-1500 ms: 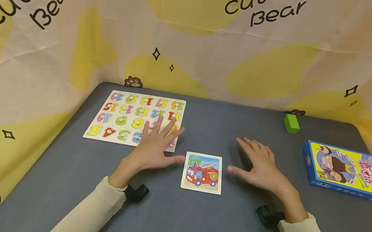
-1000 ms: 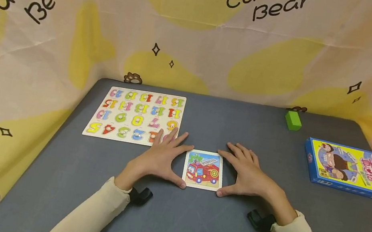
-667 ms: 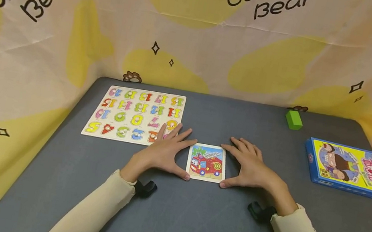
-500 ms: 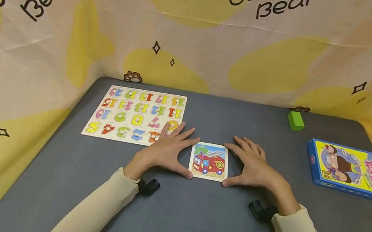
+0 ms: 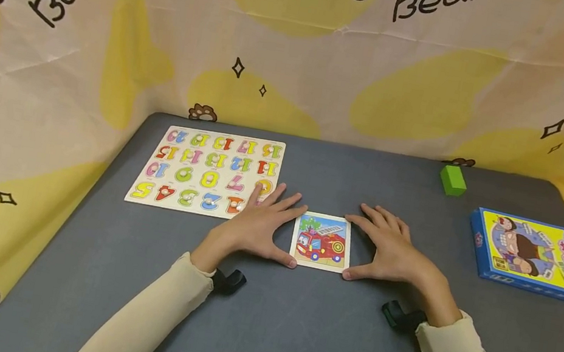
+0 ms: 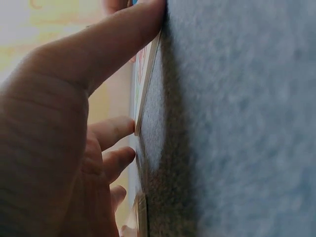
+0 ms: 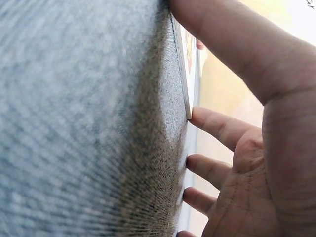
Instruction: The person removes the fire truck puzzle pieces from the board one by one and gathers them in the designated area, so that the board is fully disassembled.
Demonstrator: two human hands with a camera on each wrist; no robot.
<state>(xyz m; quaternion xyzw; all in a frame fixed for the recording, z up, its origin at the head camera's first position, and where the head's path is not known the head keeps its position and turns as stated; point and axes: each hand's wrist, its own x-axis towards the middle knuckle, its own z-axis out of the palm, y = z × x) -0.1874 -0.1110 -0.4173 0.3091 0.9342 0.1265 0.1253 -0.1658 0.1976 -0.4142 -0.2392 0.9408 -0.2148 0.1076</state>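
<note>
A small square picture puzzle with a red fire truck and a pale border lies flat on the grey table between both hands. My left hand holds its left side, thumb at the near corner and index finger at the far one. My right hand grips the right side the same way. In the left wrist view the puzzle's thin edge runs between thumb and index finger. The right wrist view shows the puzzle's opposite edge between that thumb and index finger; the other fingers are spread.
A number puzzle board lies back left, its near right corner behind the left hand. A green block stands at the back right. Nearer on the right lies a blue and yellow box. A patterned cloth hangs behind the table.
Both hands have come in from beside the fire truck puzzle and taken hold of its corners. The puzzle has slid away from the person and slightly right. The view has shifted a little.
</note>
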